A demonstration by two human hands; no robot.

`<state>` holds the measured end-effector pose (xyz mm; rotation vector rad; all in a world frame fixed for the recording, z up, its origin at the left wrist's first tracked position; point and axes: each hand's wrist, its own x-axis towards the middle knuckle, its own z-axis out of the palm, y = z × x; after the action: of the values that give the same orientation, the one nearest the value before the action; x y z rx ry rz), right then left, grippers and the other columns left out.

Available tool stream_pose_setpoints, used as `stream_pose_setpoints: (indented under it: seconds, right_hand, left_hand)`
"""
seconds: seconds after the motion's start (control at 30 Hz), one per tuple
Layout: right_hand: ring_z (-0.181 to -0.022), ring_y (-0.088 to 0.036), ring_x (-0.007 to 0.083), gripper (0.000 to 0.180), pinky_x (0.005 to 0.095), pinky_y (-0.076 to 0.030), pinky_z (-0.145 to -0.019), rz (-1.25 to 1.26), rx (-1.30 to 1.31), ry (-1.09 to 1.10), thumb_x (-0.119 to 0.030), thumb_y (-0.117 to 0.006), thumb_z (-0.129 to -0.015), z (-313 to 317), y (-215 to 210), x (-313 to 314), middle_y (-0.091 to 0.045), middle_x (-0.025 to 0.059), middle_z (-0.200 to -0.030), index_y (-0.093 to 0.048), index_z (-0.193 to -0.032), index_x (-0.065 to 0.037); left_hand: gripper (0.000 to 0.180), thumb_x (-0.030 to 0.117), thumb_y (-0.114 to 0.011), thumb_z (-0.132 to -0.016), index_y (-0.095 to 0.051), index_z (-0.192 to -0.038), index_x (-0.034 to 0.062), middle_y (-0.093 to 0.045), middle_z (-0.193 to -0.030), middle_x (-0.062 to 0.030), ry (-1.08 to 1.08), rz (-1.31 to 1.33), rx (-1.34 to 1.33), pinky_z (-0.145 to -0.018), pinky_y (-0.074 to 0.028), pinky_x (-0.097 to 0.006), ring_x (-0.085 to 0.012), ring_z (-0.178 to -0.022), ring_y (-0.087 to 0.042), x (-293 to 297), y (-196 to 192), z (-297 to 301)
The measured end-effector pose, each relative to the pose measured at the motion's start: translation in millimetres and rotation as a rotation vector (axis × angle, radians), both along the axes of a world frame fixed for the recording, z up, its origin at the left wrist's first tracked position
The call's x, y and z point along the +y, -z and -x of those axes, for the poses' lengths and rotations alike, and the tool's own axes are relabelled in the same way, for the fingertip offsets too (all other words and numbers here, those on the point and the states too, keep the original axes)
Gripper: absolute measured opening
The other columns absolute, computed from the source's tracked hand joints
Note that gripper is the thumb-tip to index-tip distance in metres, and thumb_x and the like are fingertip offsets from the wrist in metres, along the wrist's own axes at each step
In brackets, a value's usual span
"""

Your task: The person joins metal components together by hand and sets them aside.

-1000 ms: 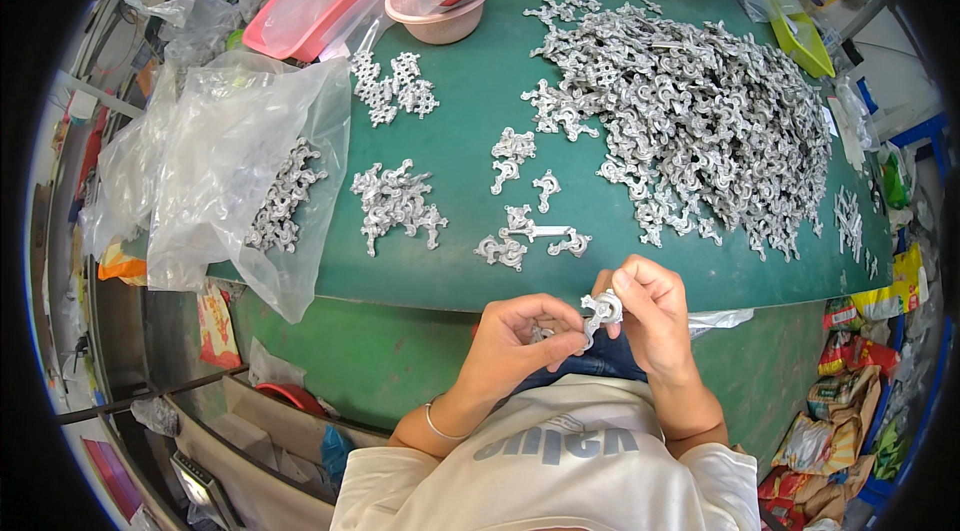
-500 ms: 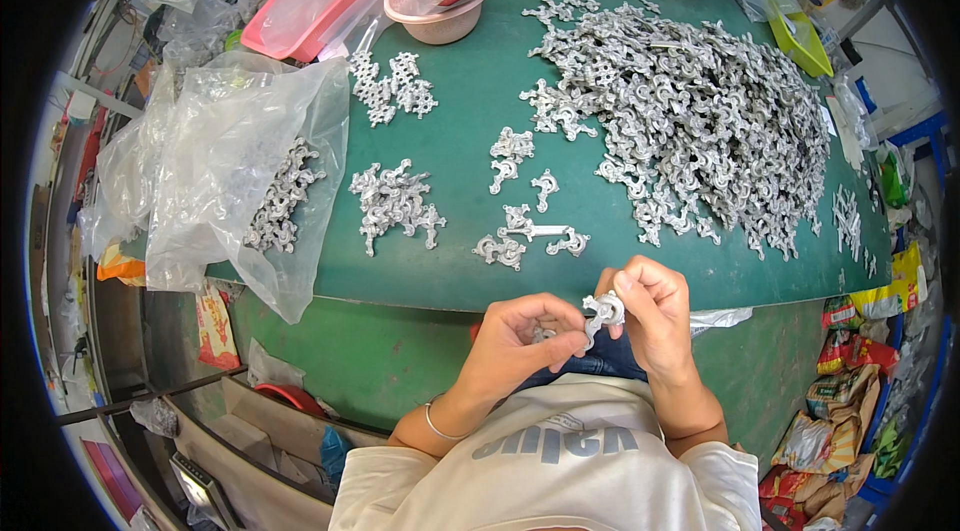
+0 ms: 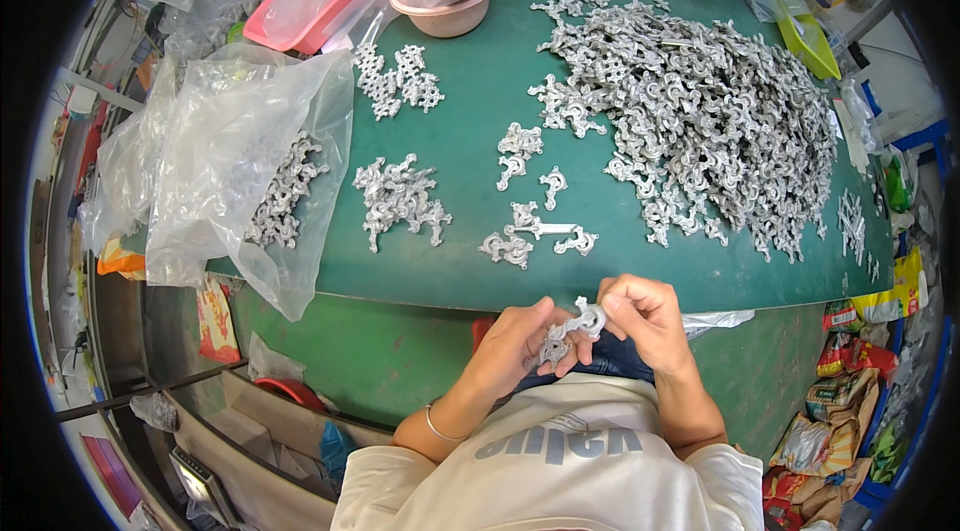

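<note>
Pinching a grey metal casting (image 3: 589, 317) at its edge with the right hand (image 3: 645, 316), over the lap and just short of the green surface (image 3: 460, 273). Resting at least one more casting (image 3: 553, 342) (perhaps several, too tangled to count) on the fingers of the opened left hand (image 3: 514, 336), with thumb lifted clear. Apparently at the stage of turning and handling pieces singly; calling next, in all likelihood, for a steady right pinch and a loose left palm. Unlike a second ago, no longer curled around the pieces on the left; drawn slightly nearer the body on the right. Farther off, unchanged in small clusters (image 3: 395, 196), a big heap (image 3: 715, 121) and, beyond, a pink bowl (image 3: 450, 23).
</note>
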<state>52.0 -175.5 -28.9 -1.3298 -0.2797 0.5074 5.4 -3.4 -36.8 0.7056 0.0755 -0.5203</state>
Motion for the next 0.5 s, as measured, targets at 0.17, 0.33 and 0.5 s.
stream_pose_setpoints:
  seconds: [0.17,0.33,0.5]
  right_hand:
    - [-0.057,-0.046,0.005,0.015,0.0203,-0.037,-0.051,0.208,-0.159,-0.087,-0.009,-0.051,-0.085,-10,7,-2,-0.052,0.0007,-0.062,-0.054,-0.074,0.001]
    - [-0.076,-0.05,0.0197,0.021,0.0294,-0.04,-0.067,0.742,-0.665,0.35,-0.004,-0.062,-0.071,-34,23,12,-0.055,0.0087,-0.082,-0.057,-0.09,0.0]
    - [-0.08,-0.049,0.0281,0.03,0.0351,-0.04,-0.072,0.866,-0.825,0.245,-0.002,-0.065,-0.064,-37,43,16,-0.054,0.0118,-0.087,-0.057,-0.093,0.0]
  left_hand:
    - [0.031,0.022,-0.039,-0.091,-0.057,-0.095,-0.0031,-0.058,-0.069,-0.0053,0.124,-0.234,-0.065,-0.042,-0.03,-0.017,-0.0052,-0.05,-0.045,1,6,1]
    - [0.025,0.015,-0.044,-0.088,-0.055,-0.102,-0.0028,-0.057,-0.068,-0.0061,0.051,-0.235,0.042,-0.041,-0.028,-0.016,-0.0044,-0.047,-0.042,-1,7,4]
    - [0.032,0.012,-0.045,-0.087,-0.046,-0.116,-0.0016,-0.057,-0.066,-0.008,0.008,-0.201,0.091,-0.039,-0.026,-0.016,-0.0045,-0.042,-0.04,-3,12,7]
